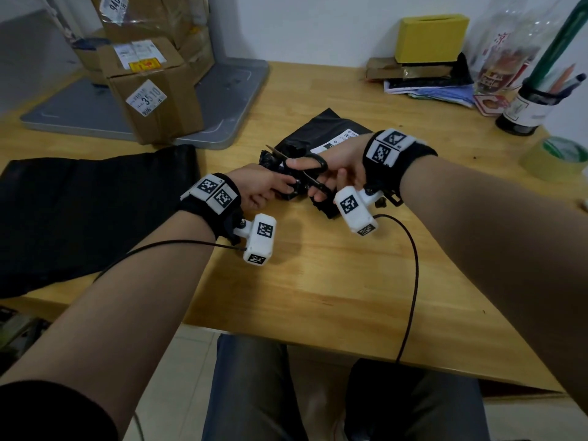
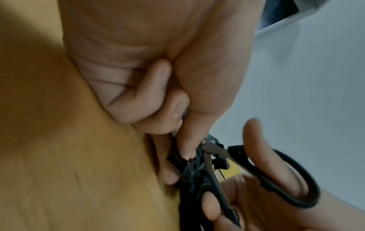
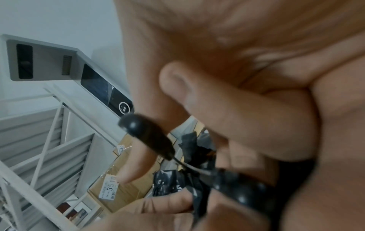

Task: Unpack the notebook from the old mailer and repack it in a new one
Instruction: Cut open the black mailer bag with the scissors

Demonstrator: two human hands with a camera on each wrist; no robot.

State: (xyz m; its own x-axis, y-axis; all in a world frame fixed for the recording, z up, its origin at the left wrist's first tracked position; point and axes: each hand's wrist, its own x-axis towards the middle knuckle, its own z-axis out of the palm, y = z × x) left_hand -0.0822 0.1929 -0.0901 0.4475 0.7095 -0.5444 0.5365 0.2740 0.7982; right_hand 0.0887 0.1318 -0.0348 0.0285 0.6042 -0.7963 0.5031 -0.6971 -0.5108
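Observation:
The old black mailer (image 1: pixel 321 135), with a white label, lies crumpled at the middle of the wooden table (image 1: pixel 318 275). My left hand (image 1: pixel 283 186) pinches its bunched near edge (image 2: pixel 187 165) between thumb and fingers. My right hand (image 1: pixel 334 176) grips black-handled scissors (image 1: pixel 305 167), fingers through the loops (image 2: pixel 280 179), blades open across the plastic just past my left fingers. In the right wrist view the scissor handle (image 3: pixel 146 132) crosses the black plastic (image 3: pixel 171 184). A flat black new mailer (image 1: pixel 95 211) lies at the left. The notebook is hidden.
Taped cardboard boxes (image 1: pixel 152 90) stand on a grey platform (image 1: pixel 229 100) at the back left. At the back right are a yellow box (image 1: pixel 429 36), papers (image 1: pixel 436 87), a bottle with pens (image 1: pixel 525 109) and a tape roll (image 1: pixel 556 157). Cables trail over the table's near edge.

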